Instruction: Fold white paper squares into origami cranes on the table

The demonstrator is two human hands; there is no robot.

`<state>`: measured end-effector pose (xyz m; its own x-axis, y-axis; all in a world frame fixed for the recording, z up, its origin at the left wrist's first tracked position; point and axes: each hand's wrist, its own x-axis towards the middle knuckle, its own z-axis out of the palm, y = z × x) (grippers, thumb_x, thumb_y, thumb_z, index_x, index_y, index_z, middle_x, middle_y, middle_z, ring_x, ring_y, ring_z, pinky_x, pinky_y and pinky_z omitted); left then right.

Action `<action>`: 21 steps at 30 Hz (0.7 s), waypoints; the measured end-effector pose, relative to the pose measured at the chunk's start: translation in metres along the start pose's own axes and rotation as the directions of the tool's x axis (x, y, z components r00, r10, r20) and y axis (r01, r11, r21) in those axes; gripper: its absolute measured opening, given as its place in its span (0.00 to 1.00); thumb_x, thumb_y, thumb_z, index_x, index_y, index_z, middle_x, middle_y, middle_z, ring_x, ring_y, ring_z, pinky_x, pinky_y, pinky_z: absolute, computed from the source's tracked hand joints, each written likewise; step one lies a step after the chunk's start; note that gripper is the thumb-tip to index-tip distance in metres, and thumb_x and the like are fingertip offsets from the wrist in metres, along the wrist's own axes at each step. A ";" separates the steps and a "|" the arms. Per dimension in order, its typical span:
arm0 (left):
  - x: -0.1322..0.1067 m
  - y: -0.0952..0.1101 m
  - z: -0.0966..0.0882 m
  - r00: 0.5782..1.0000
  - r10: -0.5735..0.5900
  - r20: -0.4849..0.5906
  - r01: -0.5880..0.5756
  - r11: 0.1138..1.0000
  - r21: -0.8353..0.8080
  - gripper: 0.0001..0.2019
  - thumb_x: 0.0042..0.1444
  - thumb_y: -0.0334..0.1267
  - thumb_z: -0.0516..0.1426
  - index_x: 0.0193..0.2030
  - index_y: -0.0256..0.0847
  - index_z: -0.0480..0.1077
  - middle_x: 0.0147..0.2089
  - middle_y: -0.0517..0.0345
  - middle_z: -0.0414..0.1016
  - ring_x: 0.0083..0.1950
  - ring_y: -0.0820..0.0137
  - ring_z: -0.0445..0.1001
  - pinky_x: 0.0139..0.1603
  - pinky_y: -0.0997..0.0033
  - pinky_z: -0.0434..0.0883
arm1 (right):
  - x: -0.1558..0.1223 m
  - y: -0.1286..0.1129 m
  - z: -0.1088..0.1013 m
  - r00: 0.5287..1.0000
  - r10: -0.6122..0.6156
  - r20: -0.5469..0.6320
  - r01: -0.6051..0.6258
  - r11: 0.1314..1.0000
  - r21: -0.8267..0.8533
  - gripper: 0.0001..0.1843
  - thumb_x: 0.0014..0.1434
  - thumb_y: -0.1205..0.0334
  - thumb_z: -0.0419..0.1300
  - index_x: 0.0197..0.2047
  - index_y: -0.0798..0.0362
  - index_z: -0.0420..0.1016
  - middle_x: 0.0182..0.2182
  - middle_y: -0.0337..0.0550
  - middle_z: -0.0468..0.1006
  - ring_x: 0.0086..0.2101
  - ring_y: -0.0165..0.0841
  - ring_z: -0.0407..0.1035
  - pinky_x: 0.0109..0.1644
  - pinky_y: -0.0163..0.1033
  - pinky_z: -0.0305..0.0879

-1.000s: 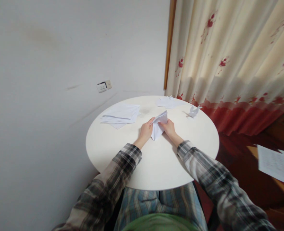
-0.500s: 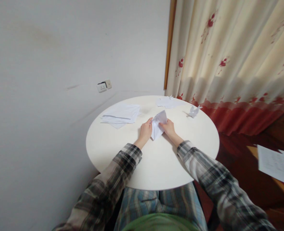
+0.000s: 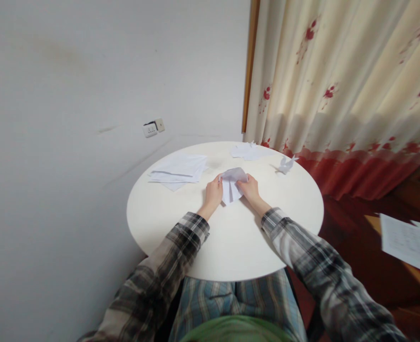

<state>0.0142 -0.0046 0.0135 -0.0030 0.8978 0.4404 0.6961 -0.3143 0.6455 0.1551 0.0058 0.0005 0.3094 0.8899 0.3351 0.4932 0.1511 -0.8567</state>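
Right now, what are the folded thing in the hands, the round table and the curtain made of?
The folded thing looks like thin, matte paper: it shows creases. The round table has a smooth, even white top, maybe laminate or painted board. The curtain seems to be matte cloth, hanging in soft folds; I can't tell which fibre.

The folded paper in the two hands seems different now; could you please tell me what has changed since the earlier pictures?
The left hand has shifted slightly left, and the folded paper has been spread wider, its top edge lower. Nothing was taken up or let go. The right hand, paper stack and folded paper figure stayed put.
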 end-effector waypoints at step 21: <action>0.003 -0.008 0.005 0.999 -0.047 -0.015 0.045 0.992 -0.114 0.15 0.59 0.37 0.46 0.47 0.37 0.68 0.44 0.49 0.75 0.44 0.65 0.73 0.45 0.69 0.67 | 0.000 0.001 0.003 0.998 0.024 0.060 -0.031 0.994 0.104 0.11 0.43 0.60 0.51 0.31 0.54 0.67 0.28 0.40 0.72 0.30 0.32 0.64 0.33 0.34 0.58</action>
<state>0.0122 0.0021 0.0065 -0.0465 0.9068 0.4189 0.6087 -0.3068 0.7317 0.1531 0.0069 -0.0021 0.2724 0.9174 0.2901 0.3962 0.1678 -0.9027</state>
